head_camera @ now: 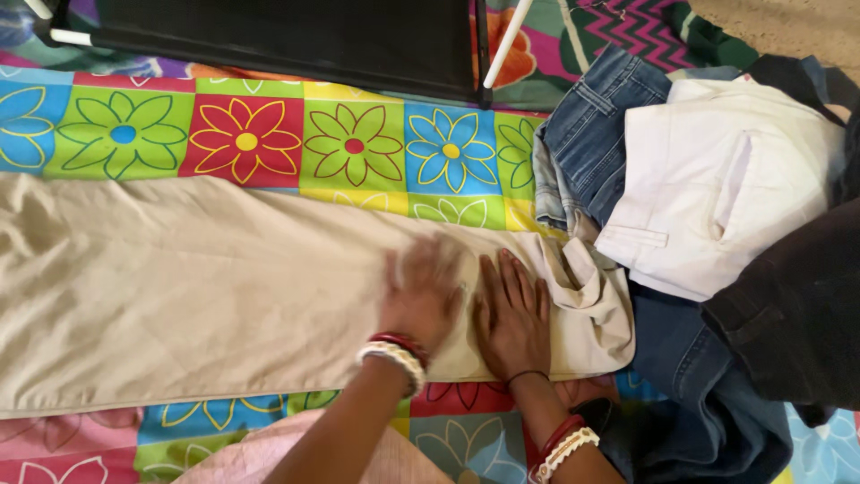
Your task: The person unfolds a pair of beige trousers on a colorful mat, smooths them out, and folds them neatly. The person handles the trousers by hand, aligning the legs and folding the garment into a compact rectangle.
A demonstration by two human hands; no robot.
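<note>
The left hand [421,291] is blurred, so its fingers are hard to make out — it seems to lie open and flat on the beige trousers [197,287], gripping nothing. The right hand [512,314] presses flat beside it, fingers spread, near the waistband. The trousers stretch across the flowered bedspread [242,134], their left end cut off by the frame. To the right lies a heap — white trousers [717,179] over blue jeans [591,134].
</note>
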